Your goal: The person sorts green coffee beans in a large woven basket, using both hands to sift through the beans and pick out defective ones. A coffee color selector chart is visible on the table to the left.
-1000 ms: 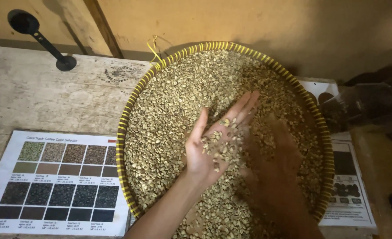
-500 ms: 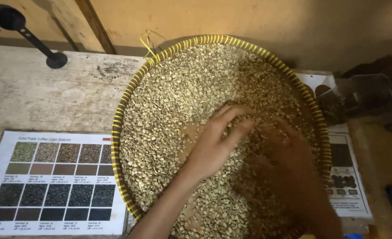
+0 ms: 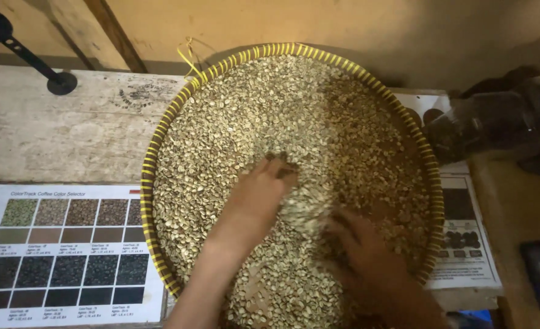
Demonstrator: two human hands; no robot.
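Wooden table (image 3: 69, 134) carries a round woven tray (image 3: 160, 152) with a yellow rim, filled with pale green beans (image 3: 270, 116). Colour reference chart (image 3: 69, 244) lies just left of it. Left hand (image 3: 258, 201) is palm-down, fingers together, buried in beans; right hand (image 3: 361, 250) spread flat (blurred, grip unclear). Judgement: sweep shallow, keep beans off the rim.

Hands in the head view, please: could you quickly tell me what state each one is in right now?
Left hand: palm down, fingers dug into the pale beans; grip cannot be told.
Right hand: blurred, on the beans; cannot be told.
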